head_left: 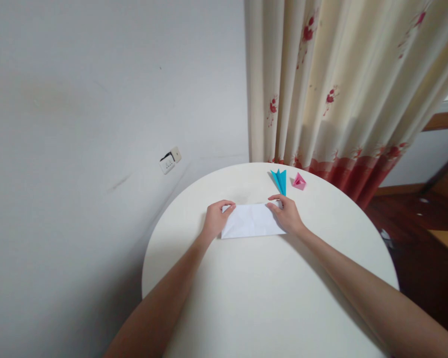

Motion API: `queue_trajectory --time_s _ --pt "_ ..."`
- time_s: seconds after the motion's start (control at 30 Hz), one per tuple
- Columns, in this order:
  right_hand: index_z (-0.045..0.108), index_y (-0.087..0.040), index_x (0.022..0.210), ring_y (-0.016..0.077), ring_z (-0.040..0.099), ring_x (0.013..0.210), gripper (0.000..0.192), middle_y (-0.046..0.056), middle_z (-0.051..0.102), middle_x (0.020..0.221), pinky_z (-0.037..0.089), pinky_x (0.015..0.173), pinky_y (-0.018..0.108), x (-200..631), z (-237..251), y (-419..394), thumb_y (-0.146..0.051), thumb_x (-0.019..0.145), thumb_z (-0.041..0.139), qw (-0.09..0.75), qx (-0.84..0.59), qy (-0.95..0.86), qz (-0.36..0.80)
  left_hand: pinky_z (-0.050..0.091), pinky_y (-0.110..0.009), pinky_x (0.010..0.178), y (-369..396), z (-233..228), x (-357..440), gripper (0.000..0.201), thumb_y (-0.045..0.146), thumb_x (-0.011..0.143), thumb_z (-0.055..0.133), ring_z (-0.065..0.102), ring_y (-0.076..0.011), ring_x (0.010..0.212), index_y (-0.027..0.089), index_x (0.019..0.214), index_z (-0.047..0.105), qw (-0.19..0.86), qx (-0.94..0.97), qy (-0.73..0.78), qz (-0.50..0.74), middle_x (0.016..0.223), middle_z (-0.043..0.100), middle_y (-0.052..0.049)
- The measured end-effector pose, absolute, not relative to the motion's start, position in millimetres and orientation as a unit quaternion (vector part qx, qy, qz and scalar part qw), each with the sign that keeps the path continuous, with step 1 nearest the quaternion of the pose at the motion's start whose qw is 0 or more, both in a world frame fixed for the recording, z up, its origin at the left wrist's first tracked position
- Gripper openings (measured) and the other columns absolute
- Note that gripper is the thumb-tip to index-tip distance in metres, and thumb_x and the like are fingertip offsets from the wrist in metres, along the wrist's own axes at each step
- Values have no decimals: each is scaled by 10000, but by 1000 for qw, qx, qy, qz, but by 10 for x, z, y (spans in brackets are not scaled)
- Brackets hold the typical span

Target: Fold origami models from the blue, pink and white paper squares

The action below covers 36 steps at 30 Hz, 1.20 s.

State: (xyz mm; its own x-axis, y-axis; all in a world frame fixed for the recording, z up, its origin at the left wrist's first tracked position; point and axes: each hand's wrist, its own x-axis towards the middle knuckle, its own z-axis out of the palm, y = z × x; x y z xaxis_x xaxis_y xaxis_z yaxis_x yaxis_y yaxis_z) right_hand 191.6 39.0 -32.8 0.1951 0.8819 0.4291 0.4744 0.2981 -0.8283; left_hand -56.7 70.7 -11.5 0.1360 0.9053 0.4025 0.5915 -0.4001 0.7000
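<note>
A white sheet of paper (pixel 251 221), folded into a long rectangle with creases, lies flat on the round white table (pixel 269 298). My left hand (pixel 215 220) pinches its left end at the top corner. My right hand (pixel 286 215) presses on its right end, fingers curled over the top right corner. Just beyond my right hand lie a blue folded paper shape (pixel 280 180) and a small pink folded paper shape (pixel 299 181).
The table stands close to a pale wall with a socket (pixel 169 160) at the left. A cream curtain (pixel 343 84) with red flowers hangs behind the table. Dark wooden floor (pixel 421 258) lies to the right.
</note>
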Motion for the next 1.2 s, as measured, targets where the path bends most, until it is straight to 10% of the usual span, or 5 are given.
queue_trajectory --time_s 0.23,0.47,0.73,1.2 --pt "654 -146 1050 161 565 698 336 41 684 870 432 695 279 1949 -533 482 -369 804 597 468 -572 -650 176 469 -340 962 763 -248 -582 256 232 871 552 648 -209 1016 159 1070 695 128 788 505 329 1117 709 -93" --pt "521 -171 1314 273 591 1070 454 138 657 1161 443 900 367 1835 -461 368 -268 872 552 302 -674 -673 44 237 -473 1175 430 -460 -246 495 311 988 324 285 -229 1442 172 1461 375 33 893 426 141 1532 380 -101" --pt "363 -47 1459 271 245 1440 571 163 354 1533 218 1158 408 1414 -476 146 -155 898 375 202 -590 -782 -2 166 -496 1189 342 -574 -175 552 306 991 206 163 -239 1482 143 1515 262 -12 905 420 71 1583 265 -96" --pt "262 -42 1511 276 149 1479 629 174 187 1586 130 1170 479 1403 -573 83 -379 979 267 119 -607 -785 28 163 -560 1170 390 -568 -275 587 427 985 228 162 -277 1480 197 1525 249 10 874 482 61 1598 207 -73"
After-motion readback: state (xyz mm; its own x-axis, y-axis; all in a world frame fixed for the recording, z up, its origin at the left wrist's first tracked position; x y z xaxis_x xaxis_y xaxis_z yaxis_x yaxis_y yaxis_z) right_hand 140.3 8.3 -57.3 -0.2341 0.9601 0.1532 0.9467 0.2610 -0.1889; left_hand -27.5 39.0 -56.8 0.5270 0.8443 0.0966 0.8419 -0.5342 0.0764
